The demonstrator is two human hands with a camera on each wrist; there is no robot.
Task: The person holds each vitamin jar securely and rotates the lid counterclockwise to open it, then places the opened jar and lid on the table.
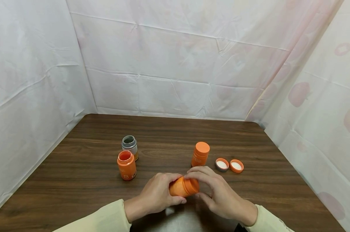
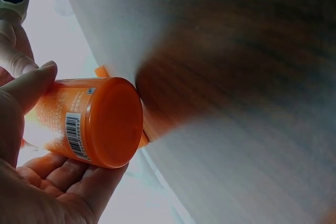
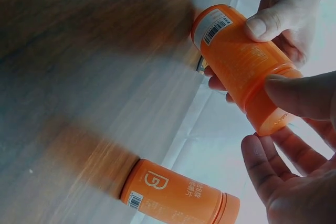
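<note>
An orange pill bottle lies tilted between the two hands, its cap toward the right. My left hand grips the body, thumb on the near side; the left wrist view shows the base and barcode of this bottle. At the capped end is my right hand, its thumb against the cap and its fingers around the other side. Just beyond the right hand stands another capped orange bottle, partly hidden by that hand.
Left of the hands stand an uncapped orange bottle and, behind it, an uncapped grey bottle. Two loose caps, one grey-sided and one orange, lie inside-up at right on the wooden table. White curtains surround it.
</note>
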